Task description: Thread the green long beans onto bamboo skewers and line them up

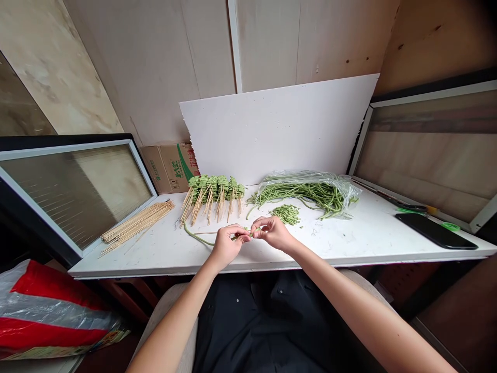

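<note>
My left hand (pixel 227 243) and my right hand (pixel 274 232) meet over the white table (pixel 365 238), both pinched on one long green bean (pixel 194 235) that trails to the left and curls on the table. A thin bamboo skewer seems to lie between the fingers, but it is too small to be sure. Just behind my hands lies a small heap of coiled bean pieces (pixel 286 213). A row of finished bean skewers (pixel 213 194) stands further back left.
Loose bamboo skewers (pixel 135 224) lie at the left. A plastic bag of long beans (pixel 310 191) sits at the back right. A black phone (pixel 435 230) and green-handled scissors (pixel 415 209) rest at the far right. A cardboard box (pixel 169 167) and white board (pixel 279 129) stand behind.
</note>
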The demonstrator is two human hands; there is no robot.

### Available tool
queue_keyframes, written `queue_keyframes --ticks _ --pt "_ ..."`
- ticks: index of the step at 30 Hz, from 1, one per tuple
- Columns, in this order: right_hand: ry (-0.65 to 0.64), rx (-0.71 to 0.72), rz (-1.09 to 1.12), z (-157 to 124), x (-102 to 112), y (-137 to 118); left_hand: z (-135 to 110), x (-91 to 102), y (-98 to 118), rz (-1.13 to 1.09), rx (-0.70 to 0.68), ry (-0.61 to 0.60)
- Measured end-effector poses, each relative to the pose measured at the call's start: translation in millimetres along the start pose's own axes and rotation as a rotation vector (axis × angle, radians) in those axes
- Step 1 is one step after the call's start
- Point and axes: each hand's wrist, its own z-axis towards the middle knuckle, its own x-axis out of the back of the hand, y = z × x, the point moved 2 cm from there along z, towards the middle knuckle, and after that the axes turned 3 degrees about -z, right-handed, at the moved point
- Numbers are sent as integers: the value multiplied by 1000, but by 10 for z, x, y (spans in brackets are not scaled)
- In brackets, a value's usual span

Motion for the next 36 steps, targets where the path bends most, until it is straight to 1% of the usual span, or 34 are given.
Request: queue_keyframes --ticks 4,7,10,12,14,15,16,18,20,22,25,27,28,30,32,33,36 --pt "-68 -36 120 -16 -18 -34 2 13 2 0 -8 -37" --pt "-64 -27 111 -5 8 -59 4 7 8 -2 -3 -42" --pt "-36 -6 65 32 131 -39 18 9 -7 -12 8 -51" --pt "23 -12 45 67 300 4 38 44 -40 -44 23 -46" --pt "102 -29 -29 100 509 55 65 109 -86 -86 56 -8" --pt "125 -30 -110 114 604 77 78 147 -110 -102 76 19" --pt "117 -14 -210 125 678 96 88 180 -132 -112 92 44" --pt "43 41 -406 134 743 140 98 218 -165 -102 102 58" --pt "-68 80 -555 123 710 211 96 212 -185 -58 83 32" --pt "-152 56 -649 102 641 312 84 178 -203 -16 64 -7" --pt "-249 -63 -687 81 594 451 63 129 -232 0 66 -64" --pt "-286 -91 -672 83 624 466 55 117 -250 9 88 -97" --pt "-272 -75 -668 90 651 440 53 117 -256 14 101 -102" --pt "-191 -27 -665 108 698 330 53 121 -266 4 143 -93" --pt "-122 5 -626 112 687 177 54 119 -271 -47 200 -70" --pt "-114 14 -588 104 650 98 54 112 -271 -77 229 -61" --pt "-192 56 -462 45 438 -97 50 75 -258 -140 284 -47"
